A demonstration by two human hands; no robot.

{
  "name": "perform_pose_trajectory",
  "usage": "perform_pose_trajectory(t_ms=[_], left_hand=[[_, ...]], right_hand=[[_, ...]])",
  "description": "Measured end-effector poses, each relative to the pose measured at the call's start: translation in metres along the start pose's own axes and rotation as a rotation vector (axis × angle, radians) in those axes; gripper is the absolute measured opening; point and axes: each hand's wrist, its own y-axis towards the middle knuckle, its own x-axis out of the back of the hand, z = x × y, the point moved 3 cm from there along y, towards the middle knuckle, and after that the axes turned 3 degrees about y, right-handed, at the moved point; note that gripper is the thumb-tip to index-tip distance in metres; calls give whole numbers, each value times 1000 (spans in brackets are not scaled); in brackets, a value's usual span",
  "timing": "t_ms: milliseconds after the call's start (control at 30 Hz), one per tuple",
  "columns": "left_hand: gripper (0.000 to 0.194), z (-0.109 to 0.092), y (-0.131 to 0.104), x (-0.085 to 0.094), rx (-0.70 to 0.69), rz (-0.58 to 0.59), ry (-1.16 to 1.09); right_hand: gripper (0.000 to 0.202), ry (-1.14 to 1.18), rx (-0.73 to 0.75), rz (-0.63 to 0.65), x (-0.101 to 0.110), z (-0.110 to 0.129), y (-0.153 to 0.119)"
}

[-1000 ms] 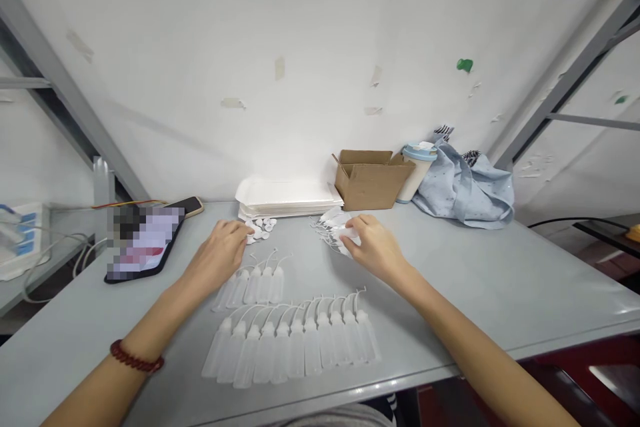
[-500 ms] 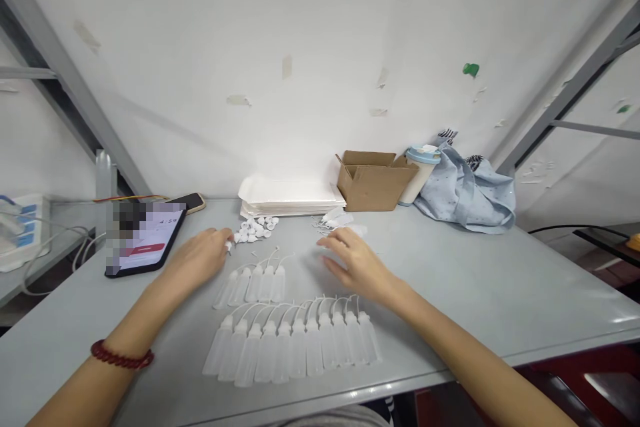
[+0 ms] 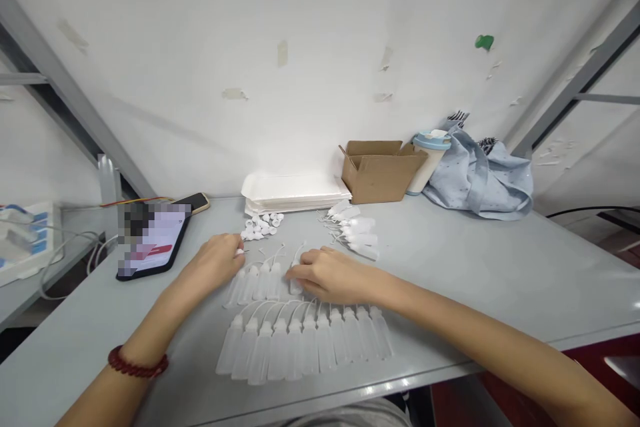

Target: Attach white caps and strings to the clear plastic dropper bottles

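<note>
My left hand is closed, with a small white cap at its fingertips, beside a pile of white caps. My right hand is shut on a small translucent squeeze bottle, which its fingers partly cover. That bottle is at the right end of a short row of similar bottles, their thin strap-like tails pointing away from me. Nearer to me is a longer row of squeeze bottles, laid side by side. More loose bottles lie beyond my right hand.
At the back are a stack of white trays or sheets, an open cardboard box, a lidded cup and a light blue cloth bag. A tablet and a phone are at left, near a power strip.
My right hand has moved left from near the loose bottles to the end of the short row, closing on a bottle. My left hand stays by the cap pile. The view has shifted slightly.
</note>
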Motion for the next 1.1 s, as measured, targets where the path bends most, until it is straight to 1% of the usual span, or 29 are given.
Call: perform_pose_trajectory(t_ms=[67, 133, 167, 233, 267, 333, 400, 467, 533, 600, 667, 767, 867, 967, 1100], left_hand=[[21, -11, -4, 6, 2, -22, -51], [22, -23, -8, 12, 26, -78, -187], [23, -30, -11, 15, 37, -106, -334], [29, -42, -16, 18, 30, -95, -684], [32, -48, -19, 19, 26, -66, -840], [34, -56, -23, 20, 43, -3, -1055], [34, -59, -26, 19, 87, 30, -1189], [33, -62, -27, 17, 108, 63, -1299], [29, -68, -29, 15, 77, 123, -1405], [25, -76, -32, 14, 35, 174, -1521], [24, -83, -35, 15, 8, 184, -1630], [22, -89, -38, 19, -11, 162, -1723], [22, -93, -41, 21, -72, 201, -1730], [20, -94, -43, 21, -127, 234, -1694], [18, -93, -44, 20, -110, 206, -1640]], right_hand=[[28, -16, -35, -31, -1, -3, -6], [29, -13, -72, -90, -3, -9, -12], [29, 2, -87, -139, -4, -14, -14], [31, 74, -107, -267, -3, -22, -18], [31, 134, -109, -340, -3, -26, -20], [26, 286, -105, -495, 1, -29, -22], [17, 473, -119, -635, 7, -28, -25], [15, 709, -154, -715, 13, -25, -28], [20, 1005, -177, -690, 14, -20, -29], [26, 1264, -151, -601, 14, -14, -29], [29, 1414, -106, -500, 12, -9, -29], [30, 1485, -68, -377, 8, -5, -28], [31, 1496, -71, -320, 3, -3, -27], [33, 1501, -65, -328, 1, -2, -26], [33, 1505, -56, -365, 0, -3, -26]])
